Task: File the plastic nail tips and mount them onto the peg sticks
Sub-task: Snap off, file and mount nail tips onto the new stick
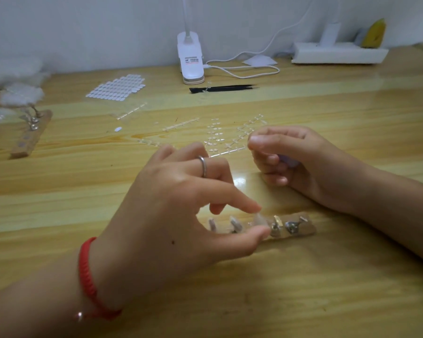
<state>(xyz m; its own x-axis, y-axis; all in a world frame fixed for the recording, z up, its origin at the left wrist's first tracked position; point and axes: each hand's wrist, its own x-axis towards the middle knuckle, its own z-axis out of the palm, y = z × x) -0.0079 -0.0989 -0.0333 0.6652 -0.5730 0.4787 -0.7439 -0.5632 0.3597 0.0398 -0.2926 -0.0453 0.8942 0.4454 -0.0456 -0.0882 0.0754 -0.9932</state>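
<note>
Within left hand's pinch, nail tip on peg strip; right hand's hold unclear.

Home craft desk, wooden tabletop, clip lamp, power strip, white wall

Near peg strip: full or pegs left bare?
Part full. On the peg strip, two nail tips sit left, left hand pinches a third tip, right pegs bare.

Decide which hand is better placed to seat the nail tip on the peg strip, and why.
Left hand: its fingers pinch the nail tip directly over the peg strip; the right hand lies curled farther back.
</note>
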